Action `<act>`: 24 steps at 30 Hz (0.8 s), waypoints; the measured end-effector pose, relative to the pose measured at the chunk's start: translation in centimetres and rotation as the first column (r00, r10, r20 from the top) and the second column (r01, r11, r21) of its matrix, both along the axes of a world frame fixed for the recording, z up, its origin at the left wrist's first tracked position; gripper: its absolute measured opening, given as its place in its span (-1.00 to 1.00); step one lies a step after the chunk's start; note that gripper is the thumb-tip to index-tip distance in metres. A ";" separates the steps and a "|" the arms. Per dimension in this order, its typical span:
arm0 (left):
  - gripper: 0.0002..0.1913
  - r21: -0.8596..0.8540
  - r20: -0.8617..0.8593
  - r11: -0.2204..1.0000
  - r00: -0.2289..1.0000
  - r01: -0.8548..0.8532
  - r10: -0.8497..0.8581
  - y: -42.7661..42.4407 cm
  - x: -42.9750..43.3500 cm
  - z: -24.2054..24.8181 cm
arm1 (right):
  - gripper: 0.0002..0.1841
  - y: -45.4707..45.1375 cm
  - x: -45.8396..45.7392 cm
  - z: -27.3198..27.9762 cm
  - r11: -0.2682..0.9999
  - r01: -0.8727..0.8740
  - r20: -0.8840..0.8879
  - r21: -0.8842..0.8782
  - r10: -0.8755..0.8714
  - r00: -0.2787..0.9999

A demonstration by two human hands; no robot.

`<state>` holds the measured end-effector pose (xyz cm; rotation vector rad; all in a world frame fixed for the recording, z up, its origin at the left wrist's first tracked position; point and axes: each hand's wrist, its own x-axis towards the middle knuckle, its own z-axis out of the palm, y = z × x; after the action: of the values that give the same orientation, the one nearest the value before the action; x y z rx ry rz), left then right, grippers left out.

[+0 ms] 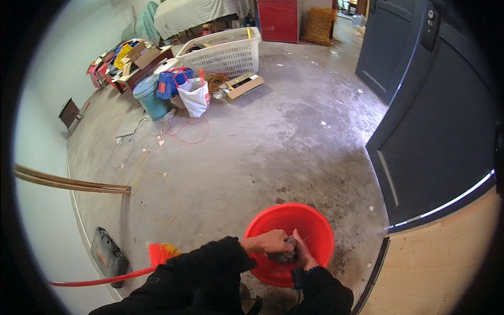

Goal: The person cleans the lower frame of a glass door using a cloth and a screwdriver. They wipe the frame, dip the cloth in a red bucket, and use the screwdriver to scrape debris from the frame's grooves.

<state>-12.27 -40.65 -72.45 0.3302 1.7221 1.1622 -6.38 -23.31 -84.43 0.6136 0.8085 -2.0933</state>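
Observation:
Over a red plastic basin (291, 208) on the concrete floor, both hands grip a bunched dark grey cloth (282, 256). My left hand (273, 241) reaches across from the left, its fingers curled tightly over the top of the cloth. From the lower right, my right hand (303, 251) presses against the cloth's other side with its thumb raised. A dark band circles the right wrist. Part of the cloth hangs below the hands inside the basin. The basin's bottom is partly hidden by my hands and black sleeves.
A broom (162, 254) with red and yellow bristles and a black tool case (108, 254) lie left. Wooden strips (78, 183) lean near a yellow cord (173, 197). Dark doors (441, 118) stand right. A white plastic crate (224, 59), bags and a lidded bucket (151, 98) stand farther off.

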 end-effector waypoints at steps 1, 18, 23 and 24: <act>-0.57 -0.062 -0.107 0.998 0.994 -0.014 0.008 0.2 0.4 0.1 | -0.26 0.3 -0.1 -0.5 0.998 0.022 -0.004 -0.051 -0.022 1.000; -0.51 -0.183 -0.535 0.877 0.793 -0.445 0.291 4.5 1.5 -5.2 | -0.57 -1.0 0.3 0.8 0.722 0.519 -0.288 0.456 -0.432 0.854; -0.46 -0.297 -0.559 0.873 0.811 -0.388 0.171 3.5 0.6 -6.9 | -0.50 0.4 -0.7 2.4 0.262 0.193 -0.250 0.946 0.206 0.946; -0.46 -0.324 -0.570 0.868 0.810 -0.376 0.138 3.2 0.7 -7.3 | -0.47 0.7 -0.7 2.5 0.134 0.212 -0.243 0.968 0.300 0.922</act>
<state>-11.61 -37.46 -79.78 0.1443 2.5288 0.8873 -7.13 -22.57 -81.98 0.7900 2.5526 -1.2659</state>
